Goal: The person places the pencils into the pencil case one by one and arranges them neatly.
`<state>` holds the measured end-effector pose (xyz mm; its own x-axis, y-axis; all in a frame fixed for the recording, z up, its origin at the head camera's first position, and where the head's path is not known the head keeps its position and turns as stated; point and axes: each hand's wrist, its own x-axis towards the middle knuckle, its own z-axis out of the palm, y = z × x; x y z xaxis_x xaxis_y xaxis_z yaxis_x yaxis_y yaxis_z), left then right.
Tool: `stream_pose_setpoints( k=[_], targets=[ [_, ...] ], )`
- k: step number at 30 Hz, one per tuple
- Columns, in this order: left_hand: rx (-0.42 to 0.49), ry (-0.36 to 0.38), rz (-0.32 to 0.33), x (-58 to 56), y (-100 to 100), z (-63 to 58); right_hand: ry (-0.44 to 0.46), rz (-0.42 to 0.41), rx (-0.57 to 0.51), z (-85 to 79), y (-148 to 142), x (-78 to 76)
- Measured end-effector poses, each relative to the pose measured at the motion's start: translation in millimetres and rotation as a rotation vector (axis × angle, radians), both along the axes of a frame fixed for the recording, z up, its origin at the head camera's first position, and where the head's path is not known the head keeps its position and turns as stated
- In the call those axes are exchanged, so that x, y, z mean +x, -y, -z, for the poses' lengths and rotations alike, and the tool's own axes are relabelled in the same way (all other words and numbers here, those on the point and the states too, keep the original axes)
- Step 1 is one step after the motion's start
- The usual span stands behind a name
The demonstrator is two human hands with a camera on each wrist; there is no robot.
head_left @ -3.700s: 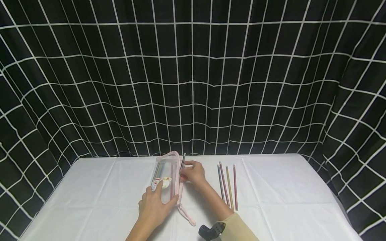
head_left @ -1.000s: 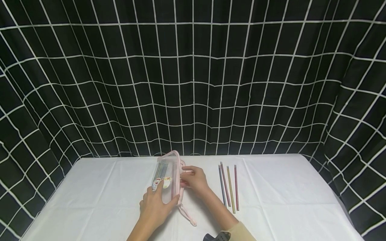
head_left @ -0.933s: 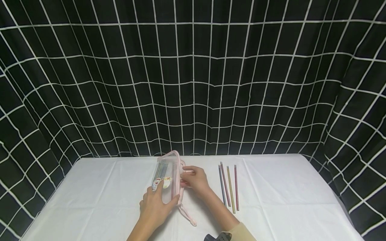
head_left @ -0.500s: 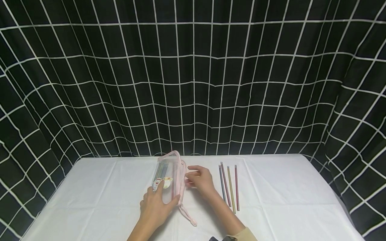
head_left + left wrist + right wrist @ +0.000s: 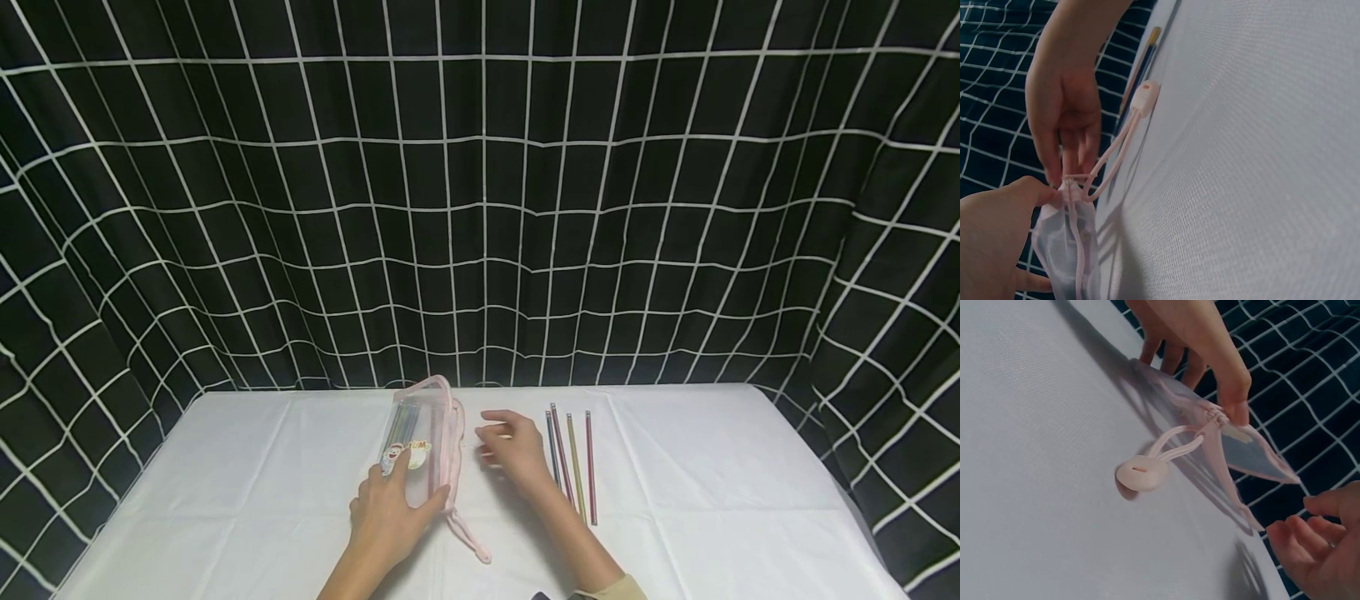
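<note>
A clear pencil case (image 5: 429, 421) with pink edging lies left of centre on the table, its zipped side unfastened and gaping to the right. Several pencils (image 5: 401, 427) show through it, beside cartoon stickers (image 5: 417, 455). My left hand (image 5: 386, 518) grips the near end of the case, thumb on the pink edge and fingers on the far side. Just right of the opening, my right hand (image 5: 516, 450) hovers with loosely bent fingers and holds nothing. The right wrist view has this hand's fingertips (image 5: 1282, 532) apart from the case's edge.
Right of my right hand, several pencils lie roughly parallel on the white cloth: a blue one (image 5: 553, 450), a yellow one (image 5: 575, 467) and red ones, such as the rightmost red pencil (image 5: 590, 467). A pink strap (image 5: 471, 539) trails from the case. A black checked curtain (image 5: 480, 250) surrounds the table.
Earlier my right hand slid a dark pencil into the case's opening. It has since let go and drawn back to the right. My left hand has kept its grip.
</note>
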<state>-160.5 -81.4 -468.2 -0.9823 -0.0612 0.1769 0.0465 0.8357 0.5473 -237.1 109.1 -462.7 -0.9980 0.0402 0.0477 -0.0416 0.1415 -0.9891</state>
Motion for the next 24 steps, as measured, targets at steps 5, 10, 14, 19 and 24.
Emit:
stream_pose_setpoints(
  k=[5,10,14,19,24],
  targets=[
    [-0.003,0.002,-0.001,0.3,-0.4,-0.4,-0.052,0.008,0.019,-2.4,-4.9,1.7],
    [-0.003,0.007,-0.005,0.5,-0.3,-0.7,-0.069,0.018,0.026,-2.5,-9.8,2.3],
    [-0.003,0.008,-0.004,0.8,-0.5,-0.8,-0.044,0.030,0.041,-3.2,-14.5,2.3],
    [0.000,0.002,-0.003,0.9,-0.9,-0.1,-0.046,0.045,0.080,-1.5,-20.8,1.6],
    [-0.005,0.003,0.003,1.0,0.1,0.5,-0.058,0.069,0.122,-0.9,-26.0,2.4]
  ],
)
